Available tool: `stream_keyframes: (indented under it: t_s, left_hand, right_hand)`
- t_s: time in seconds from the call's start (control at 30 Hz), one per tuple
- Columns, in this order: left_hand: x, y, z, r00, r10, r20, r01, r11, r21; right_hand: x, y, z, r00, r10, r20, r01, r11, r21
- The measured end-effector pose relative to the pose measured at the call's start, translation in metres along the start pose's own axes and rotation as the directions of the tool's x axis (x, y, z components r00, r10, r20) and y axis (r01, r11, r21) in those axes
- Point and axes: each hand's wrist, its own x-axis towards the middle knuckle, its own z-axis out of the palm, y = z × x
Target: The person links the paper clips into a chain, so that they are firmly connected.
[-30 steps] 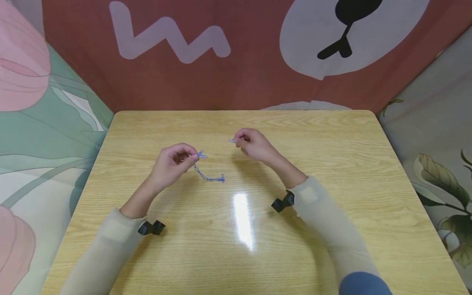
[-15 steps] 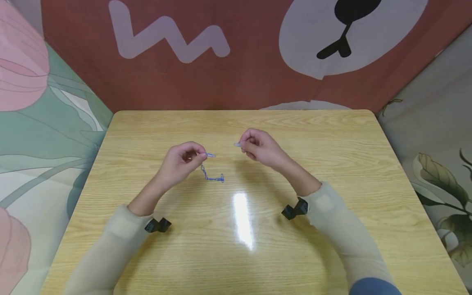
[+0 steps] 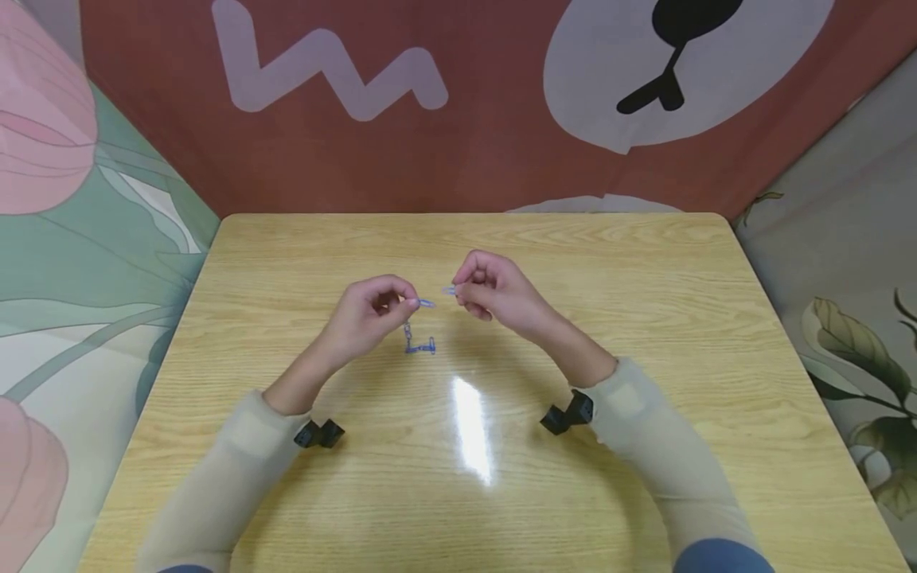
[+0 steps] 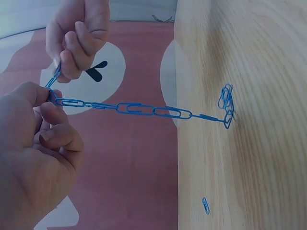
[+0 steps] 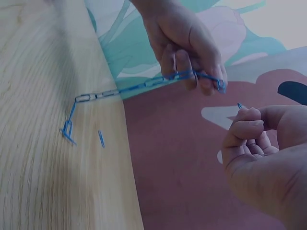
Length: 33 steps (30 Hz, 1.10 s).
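Observation:
Between thumb and index finger, my left hand (image 3: 372,318) pinches the upper end of a chain of linked blue paper clips (image 4: 136,109). That chain hangs from the fingers, and its lower end lies bunched on the table. One clip of the chain (image 3: 427,303) sticks out past the left fingertips. My right hand (image 3: 505,296) pinches a single blue paper clip (image 3: 449,290), mostly covered by the fingers in the right wrist view. A small gap separates the two held clips in the head view.
A loose blue paper clip (image 4: 206,206) lies on the wooden table (image 3: 473,517), apart from the chain. Printed cloth (image 3: 487,159) hangs behind the table's far edge and along both sides. Light glares off the tabletop's middle.
My left hand has moved right, drawing the chain along so it hangs steeper. My right hand shifted right, then came back left and slightly nearer. The two held clips are now closer together.

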Motion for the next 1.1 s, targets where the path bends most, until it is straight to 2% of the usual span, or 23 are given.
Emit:
stream_keyframes:
  t_s: [0.3, 0.7, 0.87, 1.1]
  left_hand:
    - [0.004, 0.002, 0.006, 1.0, 0.003, 0.012, -0.003, 1.0, -0.01]
    - [0.005, 0.001, 0.008, 0.999, 0.017, 0.032, -0.018, 1.0, 0.021]
    - [0.004, -0.001, 0.009, 0.997, 0.058, 0.041, -0.06, 0.997, 0.043]
    - [0.003, -0.002, 0.011, 0.993, 0.107, 0.053, -0.111, 0.992, 0.067]
  right_hand:
    - [0.003, -0.002, 0.013, 0.999, 0.005, 0.042, -0.006, 1.0, 0.017]
    - [0.004, -0.004, 0.014, 0.997, 0.049, 0.059, -0.048, 0.999, -0.015]
    - [0.005, -0.005, 0.012, 0.992, 0.095, 0.082, -0.093, 0.995, -0.036]
    - [0.008, -0.007, 0.013, 0.976, 0.203, 0.074, -0.201, 0.979, -0.034]
